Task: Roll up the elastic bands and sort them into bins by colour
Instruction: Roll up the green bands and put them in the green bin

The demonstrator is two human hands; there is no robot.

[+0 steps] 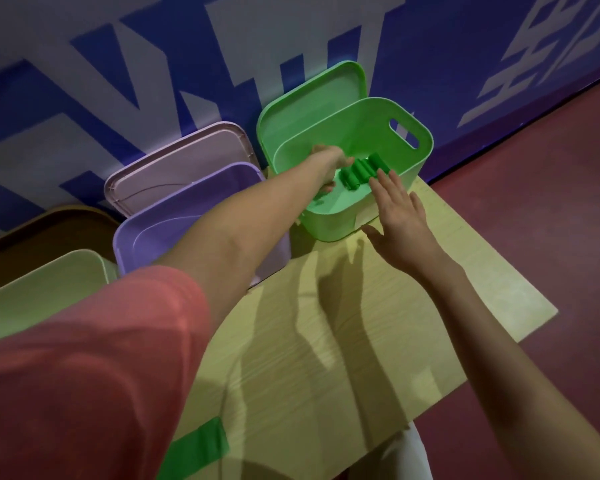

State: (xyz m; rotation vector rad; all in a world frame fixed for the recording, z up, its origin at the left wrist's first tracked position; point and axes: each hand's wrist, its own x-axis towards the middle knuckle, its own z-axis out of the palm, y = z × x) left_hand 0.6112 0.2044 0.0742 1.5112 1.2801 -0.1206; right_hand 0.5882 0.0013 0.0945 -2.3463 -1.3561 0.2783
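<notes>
Several rolled green elastic bands (359,171) lie side by side inside the green bin (329,216) at the far edge of the wooden table (361,323), seen from the head camera. Each roll's long axis runs from the bin's near side toward its far wall, and the row itself slants up to the right. The left hand (329,168) reaches down into the bin at the row's left end; whether its fingers grasp a roll cannot be told. The right hand (400,216) rests flat on the near rim, fingers straight and released. Judging from this, steadying the bin while setting each roll parallel to its neighbours keeps them from unrolling. A flat green band (194,452) still waits on the table's near edge.
</notes>
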